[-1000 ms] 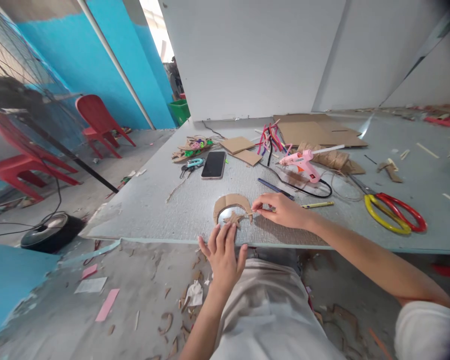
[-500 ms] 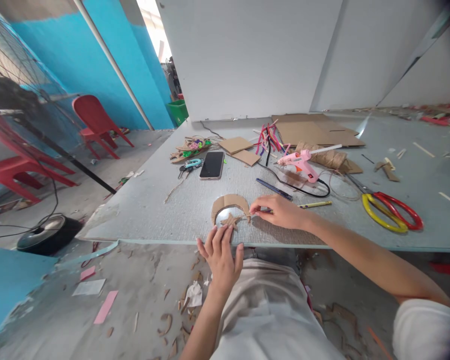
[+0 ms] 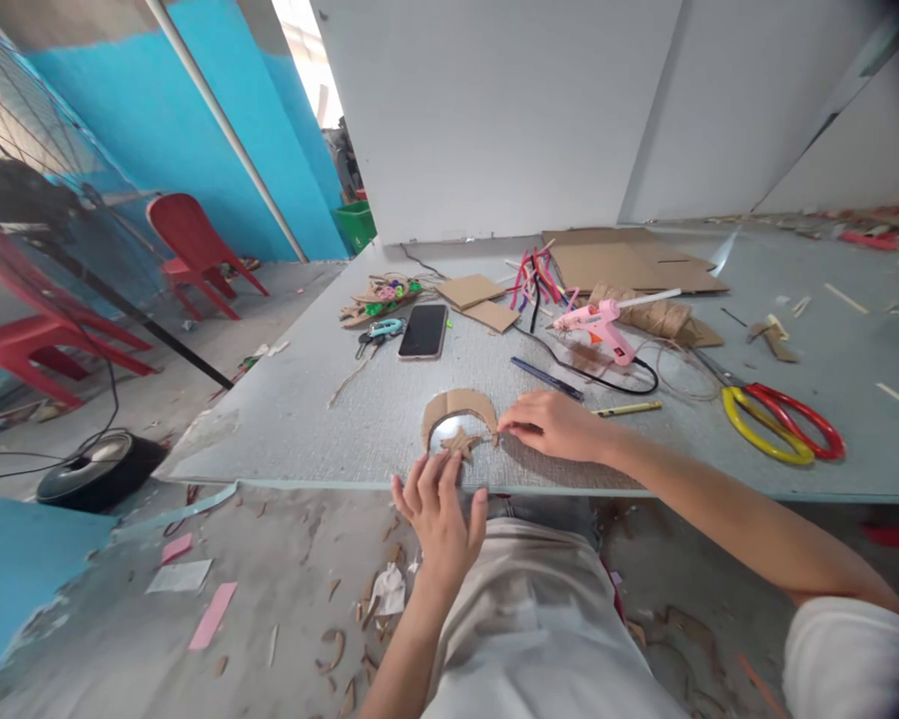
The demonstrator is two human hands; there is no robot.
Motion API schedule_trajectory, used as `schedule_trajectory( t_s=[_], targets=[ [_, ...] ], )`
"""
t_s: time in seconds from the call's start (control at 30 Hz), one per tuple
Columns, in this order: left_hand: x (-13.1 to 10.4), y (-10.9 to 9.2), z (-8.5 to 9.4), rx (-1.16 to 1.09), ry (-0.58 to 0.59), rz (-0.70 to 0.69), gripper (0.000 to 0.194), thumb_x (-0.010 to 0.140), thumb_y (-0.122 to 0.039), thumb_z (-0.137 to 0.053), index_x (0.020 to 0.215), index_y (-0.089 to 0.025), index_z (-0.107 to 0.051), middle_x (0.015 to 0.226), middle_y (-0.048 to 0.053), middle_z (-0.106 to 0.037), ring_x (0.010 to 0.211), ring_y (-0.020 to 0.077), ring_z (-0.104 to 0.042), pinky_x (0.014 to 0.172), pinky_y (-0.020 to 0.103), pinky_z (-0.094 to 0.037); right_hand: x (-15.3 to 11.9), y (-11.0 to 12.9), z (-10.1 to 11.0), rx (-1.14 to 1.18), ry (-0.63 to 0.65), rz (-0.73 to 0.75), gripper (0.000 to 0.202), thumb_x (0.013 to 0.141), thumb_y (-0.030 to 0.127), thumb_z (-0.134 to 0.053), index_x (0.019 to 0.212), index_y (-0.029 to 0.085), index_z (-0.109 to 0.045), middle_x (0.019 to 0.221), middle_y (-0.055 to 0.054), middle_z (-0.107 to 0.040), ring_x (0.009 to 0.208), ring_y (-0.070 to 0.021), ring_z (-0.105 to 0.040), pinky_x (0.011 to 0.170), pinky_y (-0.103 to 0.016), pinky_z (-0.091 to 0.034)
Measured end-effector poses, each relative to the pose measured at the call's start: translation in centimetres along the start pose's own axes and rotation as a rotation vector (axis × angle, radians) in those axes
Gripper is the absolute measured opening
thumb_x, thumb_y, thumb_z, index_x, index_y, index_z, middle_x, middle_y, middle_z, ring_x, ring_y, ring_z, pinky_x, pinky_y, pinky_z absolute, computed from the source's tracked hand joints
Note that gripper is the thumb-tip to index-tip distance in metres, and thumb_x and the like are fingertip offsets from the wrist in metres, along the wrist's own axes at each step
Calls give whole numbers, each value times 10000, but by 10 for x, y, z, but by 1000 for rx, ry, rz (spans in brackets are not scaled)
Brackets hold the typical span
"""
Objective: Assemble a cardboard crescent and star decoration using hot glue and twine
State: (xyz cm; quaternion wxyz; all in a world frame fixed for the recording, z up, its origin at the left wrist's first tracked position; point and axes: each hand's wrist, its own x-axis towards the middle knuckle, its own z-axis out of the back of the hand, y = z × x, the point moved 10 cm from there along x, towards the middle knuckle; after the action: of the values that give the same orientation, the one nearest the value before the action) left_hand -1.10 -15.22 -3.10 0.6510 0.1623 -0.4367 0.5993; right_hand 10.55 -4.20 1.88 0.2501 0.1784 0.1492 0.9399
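A cardboard crescent (image 3: 460, 401) lies near the table's front edge with its opening towards me. Inside its curve is a small cardboard star (image 3: 458, 440). My left hand (image 3: 441, 509) has its fingers apart, the fingertips resting at the star's near side. At the crescent's right tip, my right hand (image 3: 550, 424) is pinched; what is between its fingertips is too small to make out. Beyond that hand lie a dark blue pen (image 3: 546, 378) and a yellow pencil-like stick (image 3: 629, 408).
A pink glue gun (image 3: 601, 330) with a black cord, twine roll (image 3: 655, 315), phone (image 3: 424, 332), cardboard squares (image 3: 471, 291) and pipe cleaners (image 3: 535, 280) lie further back. Scissors with red and yellow handles (image 3: 786, 424) are at the right. Scraps litter the floor.
The star has turned slightly and sits a little further left inside the crescent. Both hands have stayed almost in place.
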Motion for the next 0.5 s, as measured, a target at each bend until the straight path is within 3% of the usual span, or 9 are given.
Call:
schedule_trajectory(
  t_s=[0.13, 0.27, 0.5],
  targets=[
    [19, -10, 9, 26, -5, -46, 358, 923, -325, -519, 1226, -186, -648, 1319, 167, -536, 1345, 315, -375, 1188, 554, -163, -1, 2, 0, 5, 8, 25, 177, 913, 168, -568, 1033, 205, -691, 1008, -54, -736, 943, -193, -669, 863, -327, -475],
    [38, -24, -2, 87, 78, -133, 300, 921, -339, -548, 1157, -242, -706, 1324, 134, -562, 1306, 314, -419, 1183, 573, -145, -2, 2, -1, 6, -4, 45, 190, 909, 143, -554, 1028, 181, -698, 1042, -75, -723, 971, -198, -663, 875, -330, -497],
    [40, -26, -11, 75, 111, -109, 278, 925, -351, -550, 1100, -242, -735, 1287, 116, -623, 1281, 309, -463, 1192, 580, -107, -2, 4, -2, 9, -3, 66, 205, 909, 133, -552, 1031, 173, -712, 1034, -81, -720, 978, -188, -654, 898, -334, -513]
  ],
)
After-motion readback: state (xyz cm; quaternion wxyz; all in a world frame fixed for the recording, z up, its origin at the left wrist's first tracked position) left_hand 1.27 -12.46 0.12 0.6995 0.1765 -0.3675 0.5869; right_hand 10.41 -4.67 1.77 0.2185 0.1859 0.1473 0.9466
